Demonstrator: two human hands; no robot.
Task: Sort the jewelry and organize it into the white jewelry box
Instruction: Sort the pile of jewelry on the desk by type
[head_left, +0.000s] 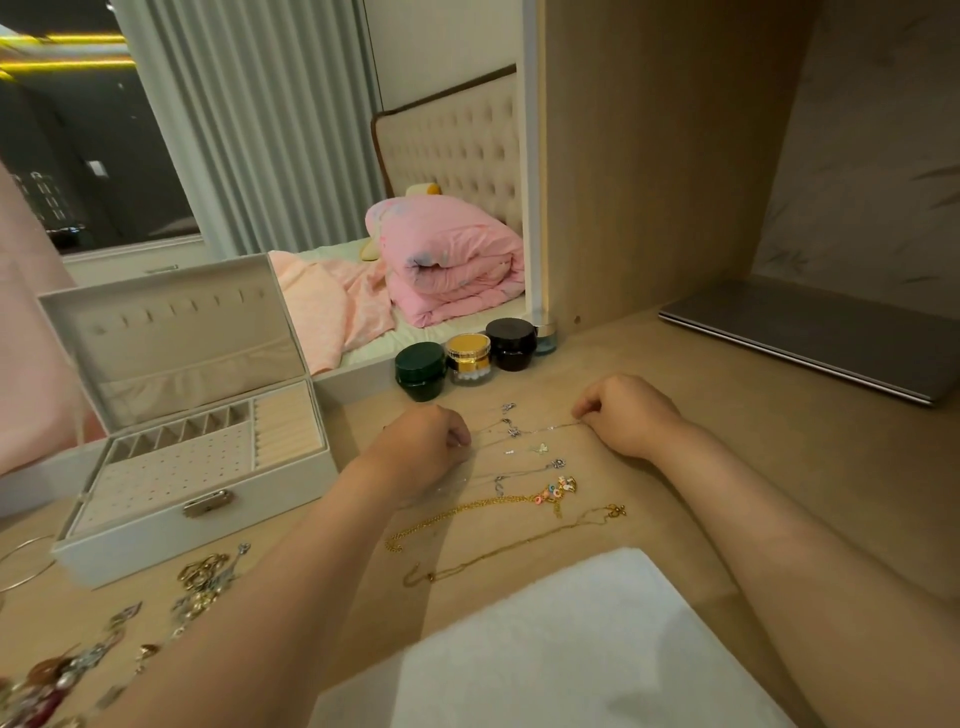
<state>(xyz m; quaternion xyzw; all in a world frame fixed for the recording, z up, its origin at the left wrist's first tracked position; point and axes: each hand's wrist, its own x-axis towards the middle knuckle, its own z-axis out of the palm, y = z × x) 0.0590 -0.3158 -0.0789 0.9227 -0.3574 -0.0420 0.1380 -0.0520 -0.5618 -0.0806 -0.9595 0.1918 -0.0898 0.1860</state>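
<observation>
A heap of mixed jewelry (104, 649) lies nearest on the counter (717, 415), with two gold chains (467, 512) right of it. Beyond, the left hand (421, 447) and right hand (623, 415) each pinch an end of a thin silver necklace (524, 431) in curled fingers. The white jewelry box (197, 452) stands open farther left.

Just the one view, worn on the person's head. It looks forward and down along both forearms at the surface (675, 374). It's wide-angle and pretty close in: left hand (421, 447) and right hand (628, 415) sit about mid-frame, the white jewelry box (145, 545) is off to the left, and a closed laptop (831, 332) is at far right.
</observation>
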